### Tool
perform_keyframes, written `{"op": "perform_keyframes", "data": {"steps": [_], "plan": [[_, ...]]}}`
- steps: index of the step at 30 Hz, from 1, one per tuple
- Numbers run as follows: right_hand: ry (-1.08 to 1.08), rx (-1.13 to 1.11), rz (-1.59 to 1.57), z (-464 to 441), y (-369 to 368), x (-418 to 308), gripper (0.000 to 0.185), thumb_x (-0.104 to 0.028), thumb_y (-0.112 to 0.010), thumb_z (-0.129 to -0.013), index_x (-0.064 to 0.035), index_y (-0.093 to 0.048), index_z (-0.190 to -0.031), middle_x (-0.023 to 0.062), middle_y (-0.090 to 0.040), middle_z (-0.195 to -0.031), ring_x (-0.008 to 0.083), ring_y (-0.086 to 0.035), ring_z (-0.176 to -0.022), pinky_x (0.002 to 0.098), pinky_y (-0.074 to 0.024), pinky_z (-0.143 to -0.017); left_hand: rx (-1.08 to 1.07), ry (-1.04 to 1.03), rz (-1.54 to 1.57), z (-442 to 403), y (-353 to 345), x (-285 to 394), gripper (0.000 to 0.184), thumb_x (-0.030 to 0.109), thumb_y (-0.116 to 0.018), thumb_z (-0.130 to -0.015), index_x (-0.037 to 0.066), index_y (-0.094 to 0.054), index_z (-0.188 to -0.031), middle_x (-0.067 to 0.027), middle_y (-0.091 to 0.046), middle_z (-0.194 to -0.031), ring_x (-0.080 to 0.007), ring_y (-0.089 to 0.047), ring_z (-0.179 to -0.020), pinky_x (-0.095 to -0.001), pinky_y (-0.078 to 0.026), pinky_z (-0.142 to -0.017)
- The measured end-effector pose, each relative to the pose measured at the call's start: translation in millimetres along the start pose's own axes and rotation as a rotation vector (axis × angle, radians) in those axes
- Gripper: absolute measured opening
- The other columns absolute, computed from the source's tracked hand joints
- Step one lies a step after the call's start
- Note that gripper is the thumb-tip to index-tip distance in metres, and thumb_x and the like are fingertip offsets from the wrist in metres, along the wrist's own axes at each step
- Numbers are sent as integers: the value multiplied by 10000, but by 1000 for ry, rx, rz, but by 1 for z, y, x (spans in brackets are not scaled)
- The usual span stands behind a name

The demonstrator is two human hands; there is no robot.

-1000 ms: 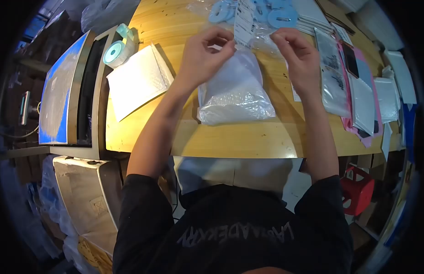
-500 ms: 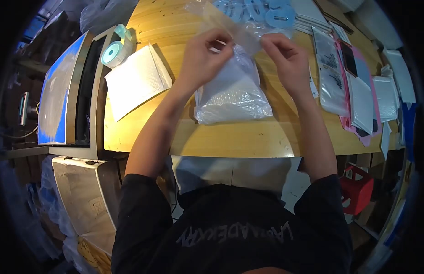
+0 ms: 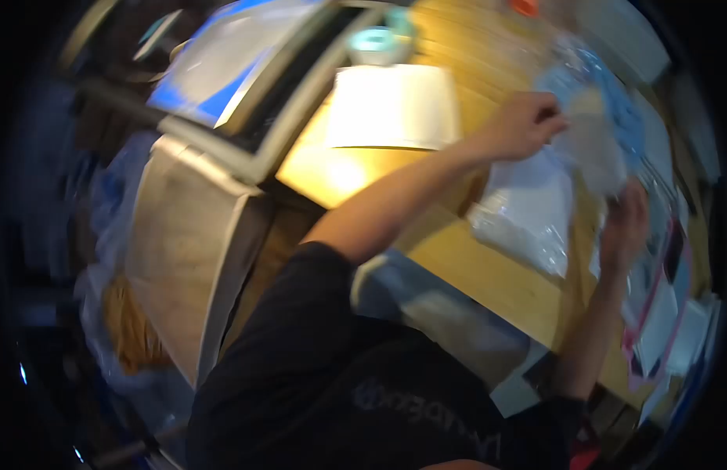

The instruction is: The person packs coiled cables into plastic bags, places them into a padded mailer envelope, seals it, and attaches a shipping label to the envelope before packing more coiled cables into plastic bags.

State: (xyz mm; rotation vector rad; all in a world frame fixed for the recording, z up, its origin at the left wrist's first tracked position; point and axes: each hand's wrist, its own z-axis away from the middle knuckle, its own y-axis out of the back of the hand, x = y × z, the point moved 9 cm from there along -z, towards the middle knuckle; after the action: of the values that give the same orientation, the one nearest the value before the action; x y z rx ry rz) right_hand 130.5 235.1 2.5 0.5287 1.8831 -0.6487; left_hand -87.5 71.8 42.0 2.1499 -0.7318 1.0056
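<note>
Head view: the person's two hands are positioned over a wooden table [image 3: 481,270], with motion blur across the work area. The left hand [image 3: 530,127] has its thumb and fingers drawn together, pinching the left edge of a pale sheet [image 3: 594,149]. The right hand [image 3: 625,227] is located at the lower right end of the same sheet; blur conceals its fingertips, so whether it grips the sheet or only touches it cannot be told. The sheet is raised, tilted, and spans the space between both hands. A white plastic packet [image 3: 524,211] lies on the table, below the left hand and beside the sheet in this view. Blue items [image 3: 618,98] in clear plastic are located beyond the sheet. A white envelope [image 3: 395,106] lies left of the packet, well apart from it; a tape roll [image 3: 375,47] is positioned just beyond the envelope
</note>
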Motion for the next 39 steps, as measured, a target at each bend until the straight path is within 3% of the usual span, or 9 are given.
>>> {"op": "perform_keyframes", "data": {"steps": [4, 6, 9, 15, 17, 22, 26, 29, 39], "plan": [[-211, -18, -415, -1, -21, -30, 404, -243, -511, -1006, -27, -526, -1347, 152, -547, -1364, 221, -502, -1258, 398, -369, -1087, 608, 34, -251, -7, 102, -57, 215, 172, -626, -881, -8, -544, -798, -102, -557, -677, -195, -624, -632, -348, -529, -587], [-351, -340, -624, 7, -108, -45, 425, -261, -514, -1002, -33, -514, -1361, 148, -532, -1384, 228, -485, -1280, 404, -359, -1094, 734, 309, 386, 6, 121, -76, 147, 101, -585, -870, 10, -524, -772, -96, -550, -681, -215, -616, -627, -358, -553, -549], [-590, -790, -884, 45, -143, -61, 469, -296, -521, -993, -44, -489, -1387, 141, -502, -1426, 243, -451, -1326, 416, -340, -1109, 616, 262, 315, -1, 119, -66, 104, 52, -571, -851, 19, -521, -766, -84, -540, -681, -210, -613, -611, -367, -565, -530], [-426, 192, -525, 49, -46, -14, 597, -452, -525, -954, -57, -463, -1397, 163, -504, -1386, 294, -509, -1138, 385, -436, -892, 334, 304, 381, -16, 73, -109, 137, 42, -601, -853, 57, -584, -988, -94, -596, -769, -185, -600, -634, -335, -504, -520], [-420, -701, -614, 51, -151, -62, 571, -417, -509, -967, -50, -456, -1402, 182, -515, -1334, 283, -511, -1082, 418, -451, -879, 290, 265, 476, -9, 69, -103, 155, 36, -561, -901, 79, -571, -1050, -41, -557, -730, -102, -510, -564, -265, -440, -473], [-446, -610, -759, 56, -148, -58, 566, -417, -488, -969, -44, -461, -1394, 184, -541, -1235, 257, -493, -1035, 411, -438, -844, 301, 252, 375, -6, 67, -71, 135, 31, -460, -913, 90, -562, -977, -19, -528, -698, -102, -478, -544, -263, -386, -445], [-114, -413, -508, 43, -124, -55, 416, -367, -530, -956, -14, -543, -1176, 187, -557, -1155, 265, -545, -1005, 422, -460, -874, 264, 228, 416, -7, 57, -72, 126, 13, -471, -904, 65, -574, -955, -17, -551, -710, -106, -511, -583, -260, -410, -500], [421, -67, 523, 53, -125, -89, 189, -177, -681, -861, -24, -580, -905, 113, -571, -905, 200, -536, -820, 337, -458, -717, 278, 144, 417, -8, 55, -56, 123, 5, -470, -903, 45, -582, -936, -21, -570, -725, -103, -529, -615, -252, -430, -548], [239, -272, 1088, 68, -172, -65, 324, -202, -813, -740, -41, -538, -681, 65, -535, -634, 232, -543, -561, 302, -433, -515, 149, 95, 343, -9, 41, -41, 162, -19, -443, -903, 10, -600, -932, -51, -625, -792, -103, -565, -690, -252, -450, -616]]}}
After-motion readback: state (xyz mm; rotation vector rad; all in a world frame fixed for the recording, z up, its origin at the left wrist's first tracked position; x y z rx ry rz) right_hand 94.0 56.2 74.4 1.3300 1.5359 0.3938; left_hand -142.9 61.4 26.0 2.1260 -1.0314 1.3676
